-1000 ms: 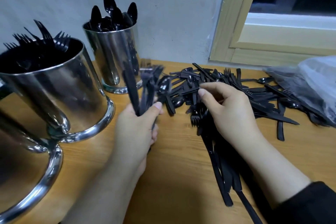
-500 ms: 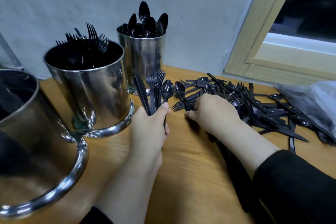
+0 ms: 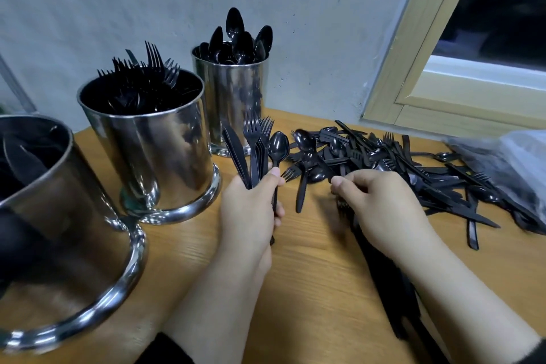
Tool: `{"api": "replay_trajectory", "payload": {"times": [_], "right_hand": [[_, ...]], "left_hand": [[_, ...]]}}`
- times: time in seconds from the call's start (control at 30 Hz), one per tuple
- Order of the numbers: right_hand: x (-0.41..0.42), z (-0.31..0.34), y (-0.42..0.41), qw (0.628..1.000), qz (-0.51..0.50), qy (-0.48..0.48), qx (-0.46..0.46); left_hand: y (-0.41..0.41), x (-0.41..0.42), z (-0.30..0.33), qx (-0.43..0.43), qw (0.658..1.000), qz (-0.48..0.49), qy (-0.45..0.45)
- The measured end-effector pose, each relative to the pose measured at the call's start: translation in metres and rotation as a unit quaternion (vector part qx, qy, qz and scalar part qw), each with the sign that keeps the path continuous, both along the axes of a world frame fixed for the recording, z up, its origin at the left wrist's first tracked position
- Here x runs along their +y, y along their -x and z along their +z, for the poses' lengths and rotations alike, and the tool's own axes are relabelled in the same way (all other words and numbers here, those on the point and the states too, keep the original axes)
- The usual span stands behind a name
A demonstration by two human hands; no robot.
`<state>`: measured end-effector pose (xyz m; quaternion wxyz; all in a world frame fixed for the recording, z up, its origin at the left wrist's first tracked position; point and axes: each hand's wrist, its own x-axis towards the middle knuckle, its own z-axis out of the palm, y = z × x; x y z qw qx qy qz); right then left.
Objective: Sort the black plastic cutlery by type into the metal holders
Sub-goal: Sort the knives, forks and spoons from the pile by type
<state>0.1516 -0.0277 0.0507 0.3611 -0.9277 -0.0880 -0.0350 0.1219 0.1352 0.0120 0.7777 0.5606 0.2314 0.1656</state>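
A wooden tabletop [image 3: 310, 289] runs up to a pale grey wall, with a light wood window frame [image 3: 413, 74] at the right. Your left hand [image 3: 251, 213] has its fingers [image 3: 273, 176] wrapped tight around an upright bundle [image 3: 254, 148] of mixed pieces: knives on the left, forks in the middle, one spoon at the right edge. Your right hand [image 3: 381, 210] sits at the near edge of the loose pile [image 3: 393, 165], thumb and forefinger pinched together; something dark shows beneath the palm, possibly a fork, but blur and the hand itself hide whether you actually have hold of it.

Moving outward, the pile spreads across the right half of the tabletop, a tangle of knives, forks and spoons reaching toward a crumpled clear plastic bag [image 3: 508, 162] at the far right. Several long dark pieces lie under your right forearm too.

On the left stand three metal holders. The tall narrow holder [image 3: 233, 103] against the wall carries spoons, bowls up. The wide middle holder [image 3: 147, 151] is crowded with forks, tines up. The nearest holder [image 3: 59, 245], partly cut off by the frame, seems to contain knives.

Judging by this, you are well underway but not near done: every holder has stock, yet a large pile remains, and the bundle in your left hand is unsorted.
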Motion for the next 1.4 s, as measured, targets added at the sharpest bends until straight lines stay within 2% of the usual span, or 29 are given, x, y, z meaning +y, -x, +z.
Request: {"api": "replay_trajectory", "payload": {"times": [0.1, 0.27, 0.53, 0.8, 0.97, 1.07, 1.17, 1.3, 1.4], "right_hand": [[0.008, -0.009, 0.014, 0.988, 0.033, -0.149, 0.002], [0.020, -0.028, 0.020, 0.981, 0.057, -0.187, -0.004], [0.026, -0.036, 0.025, 0.989, 0.055, -0.133, -0.029], [0.030, -0.039, 0.026, 0.981, 0.101, -0.051, -0.160], [0.017, -0.036, 0.018, 0.985, 0.025, -0.080, -0.153], [0.009, -0.020, 0.002, 0.994, 0.007, -0.036, -0.099], [0.011, -0.008, -0.033, 0.994, 0.003, 0.054, -0.090], [0.025, -0.002, -0.082, 0.964, 0.038, 0.254, -0.068], [0.035, -0.008, -0.103, 0.943, 0.068, 0.326, -0.027]], "left_hand": [[0.002, -0.006, 0.001, -0.014, 1.000, -0.012, 0.001], [-0.001, -0.012, -0.001, -0.030, 0.999, -0.016, 0.007], [-0.002, -0.018, -0.007, -0.043, 0.997, -0.055, 0.029], [-0.004, -0.017, -0.009, -0.060, 0.995, -0.054, 0.061], [-0.003, -0.009, -0.007, -0.042, 0.998, -0.030, 0.033], [-0.003, -0.003, -0.006, -0.036, 0.999, -0.024, 0.018], [-0.003, -0.002, -0.005, -0.030, 0.999, -0.031, 0.019], [-0.005, -0.001, -0.006, -0.036, 0.998, -0.036, 0.029], [-0.006, 0.001, -0.006, -0.037, 0.998, -0.030, 0.037]]}}
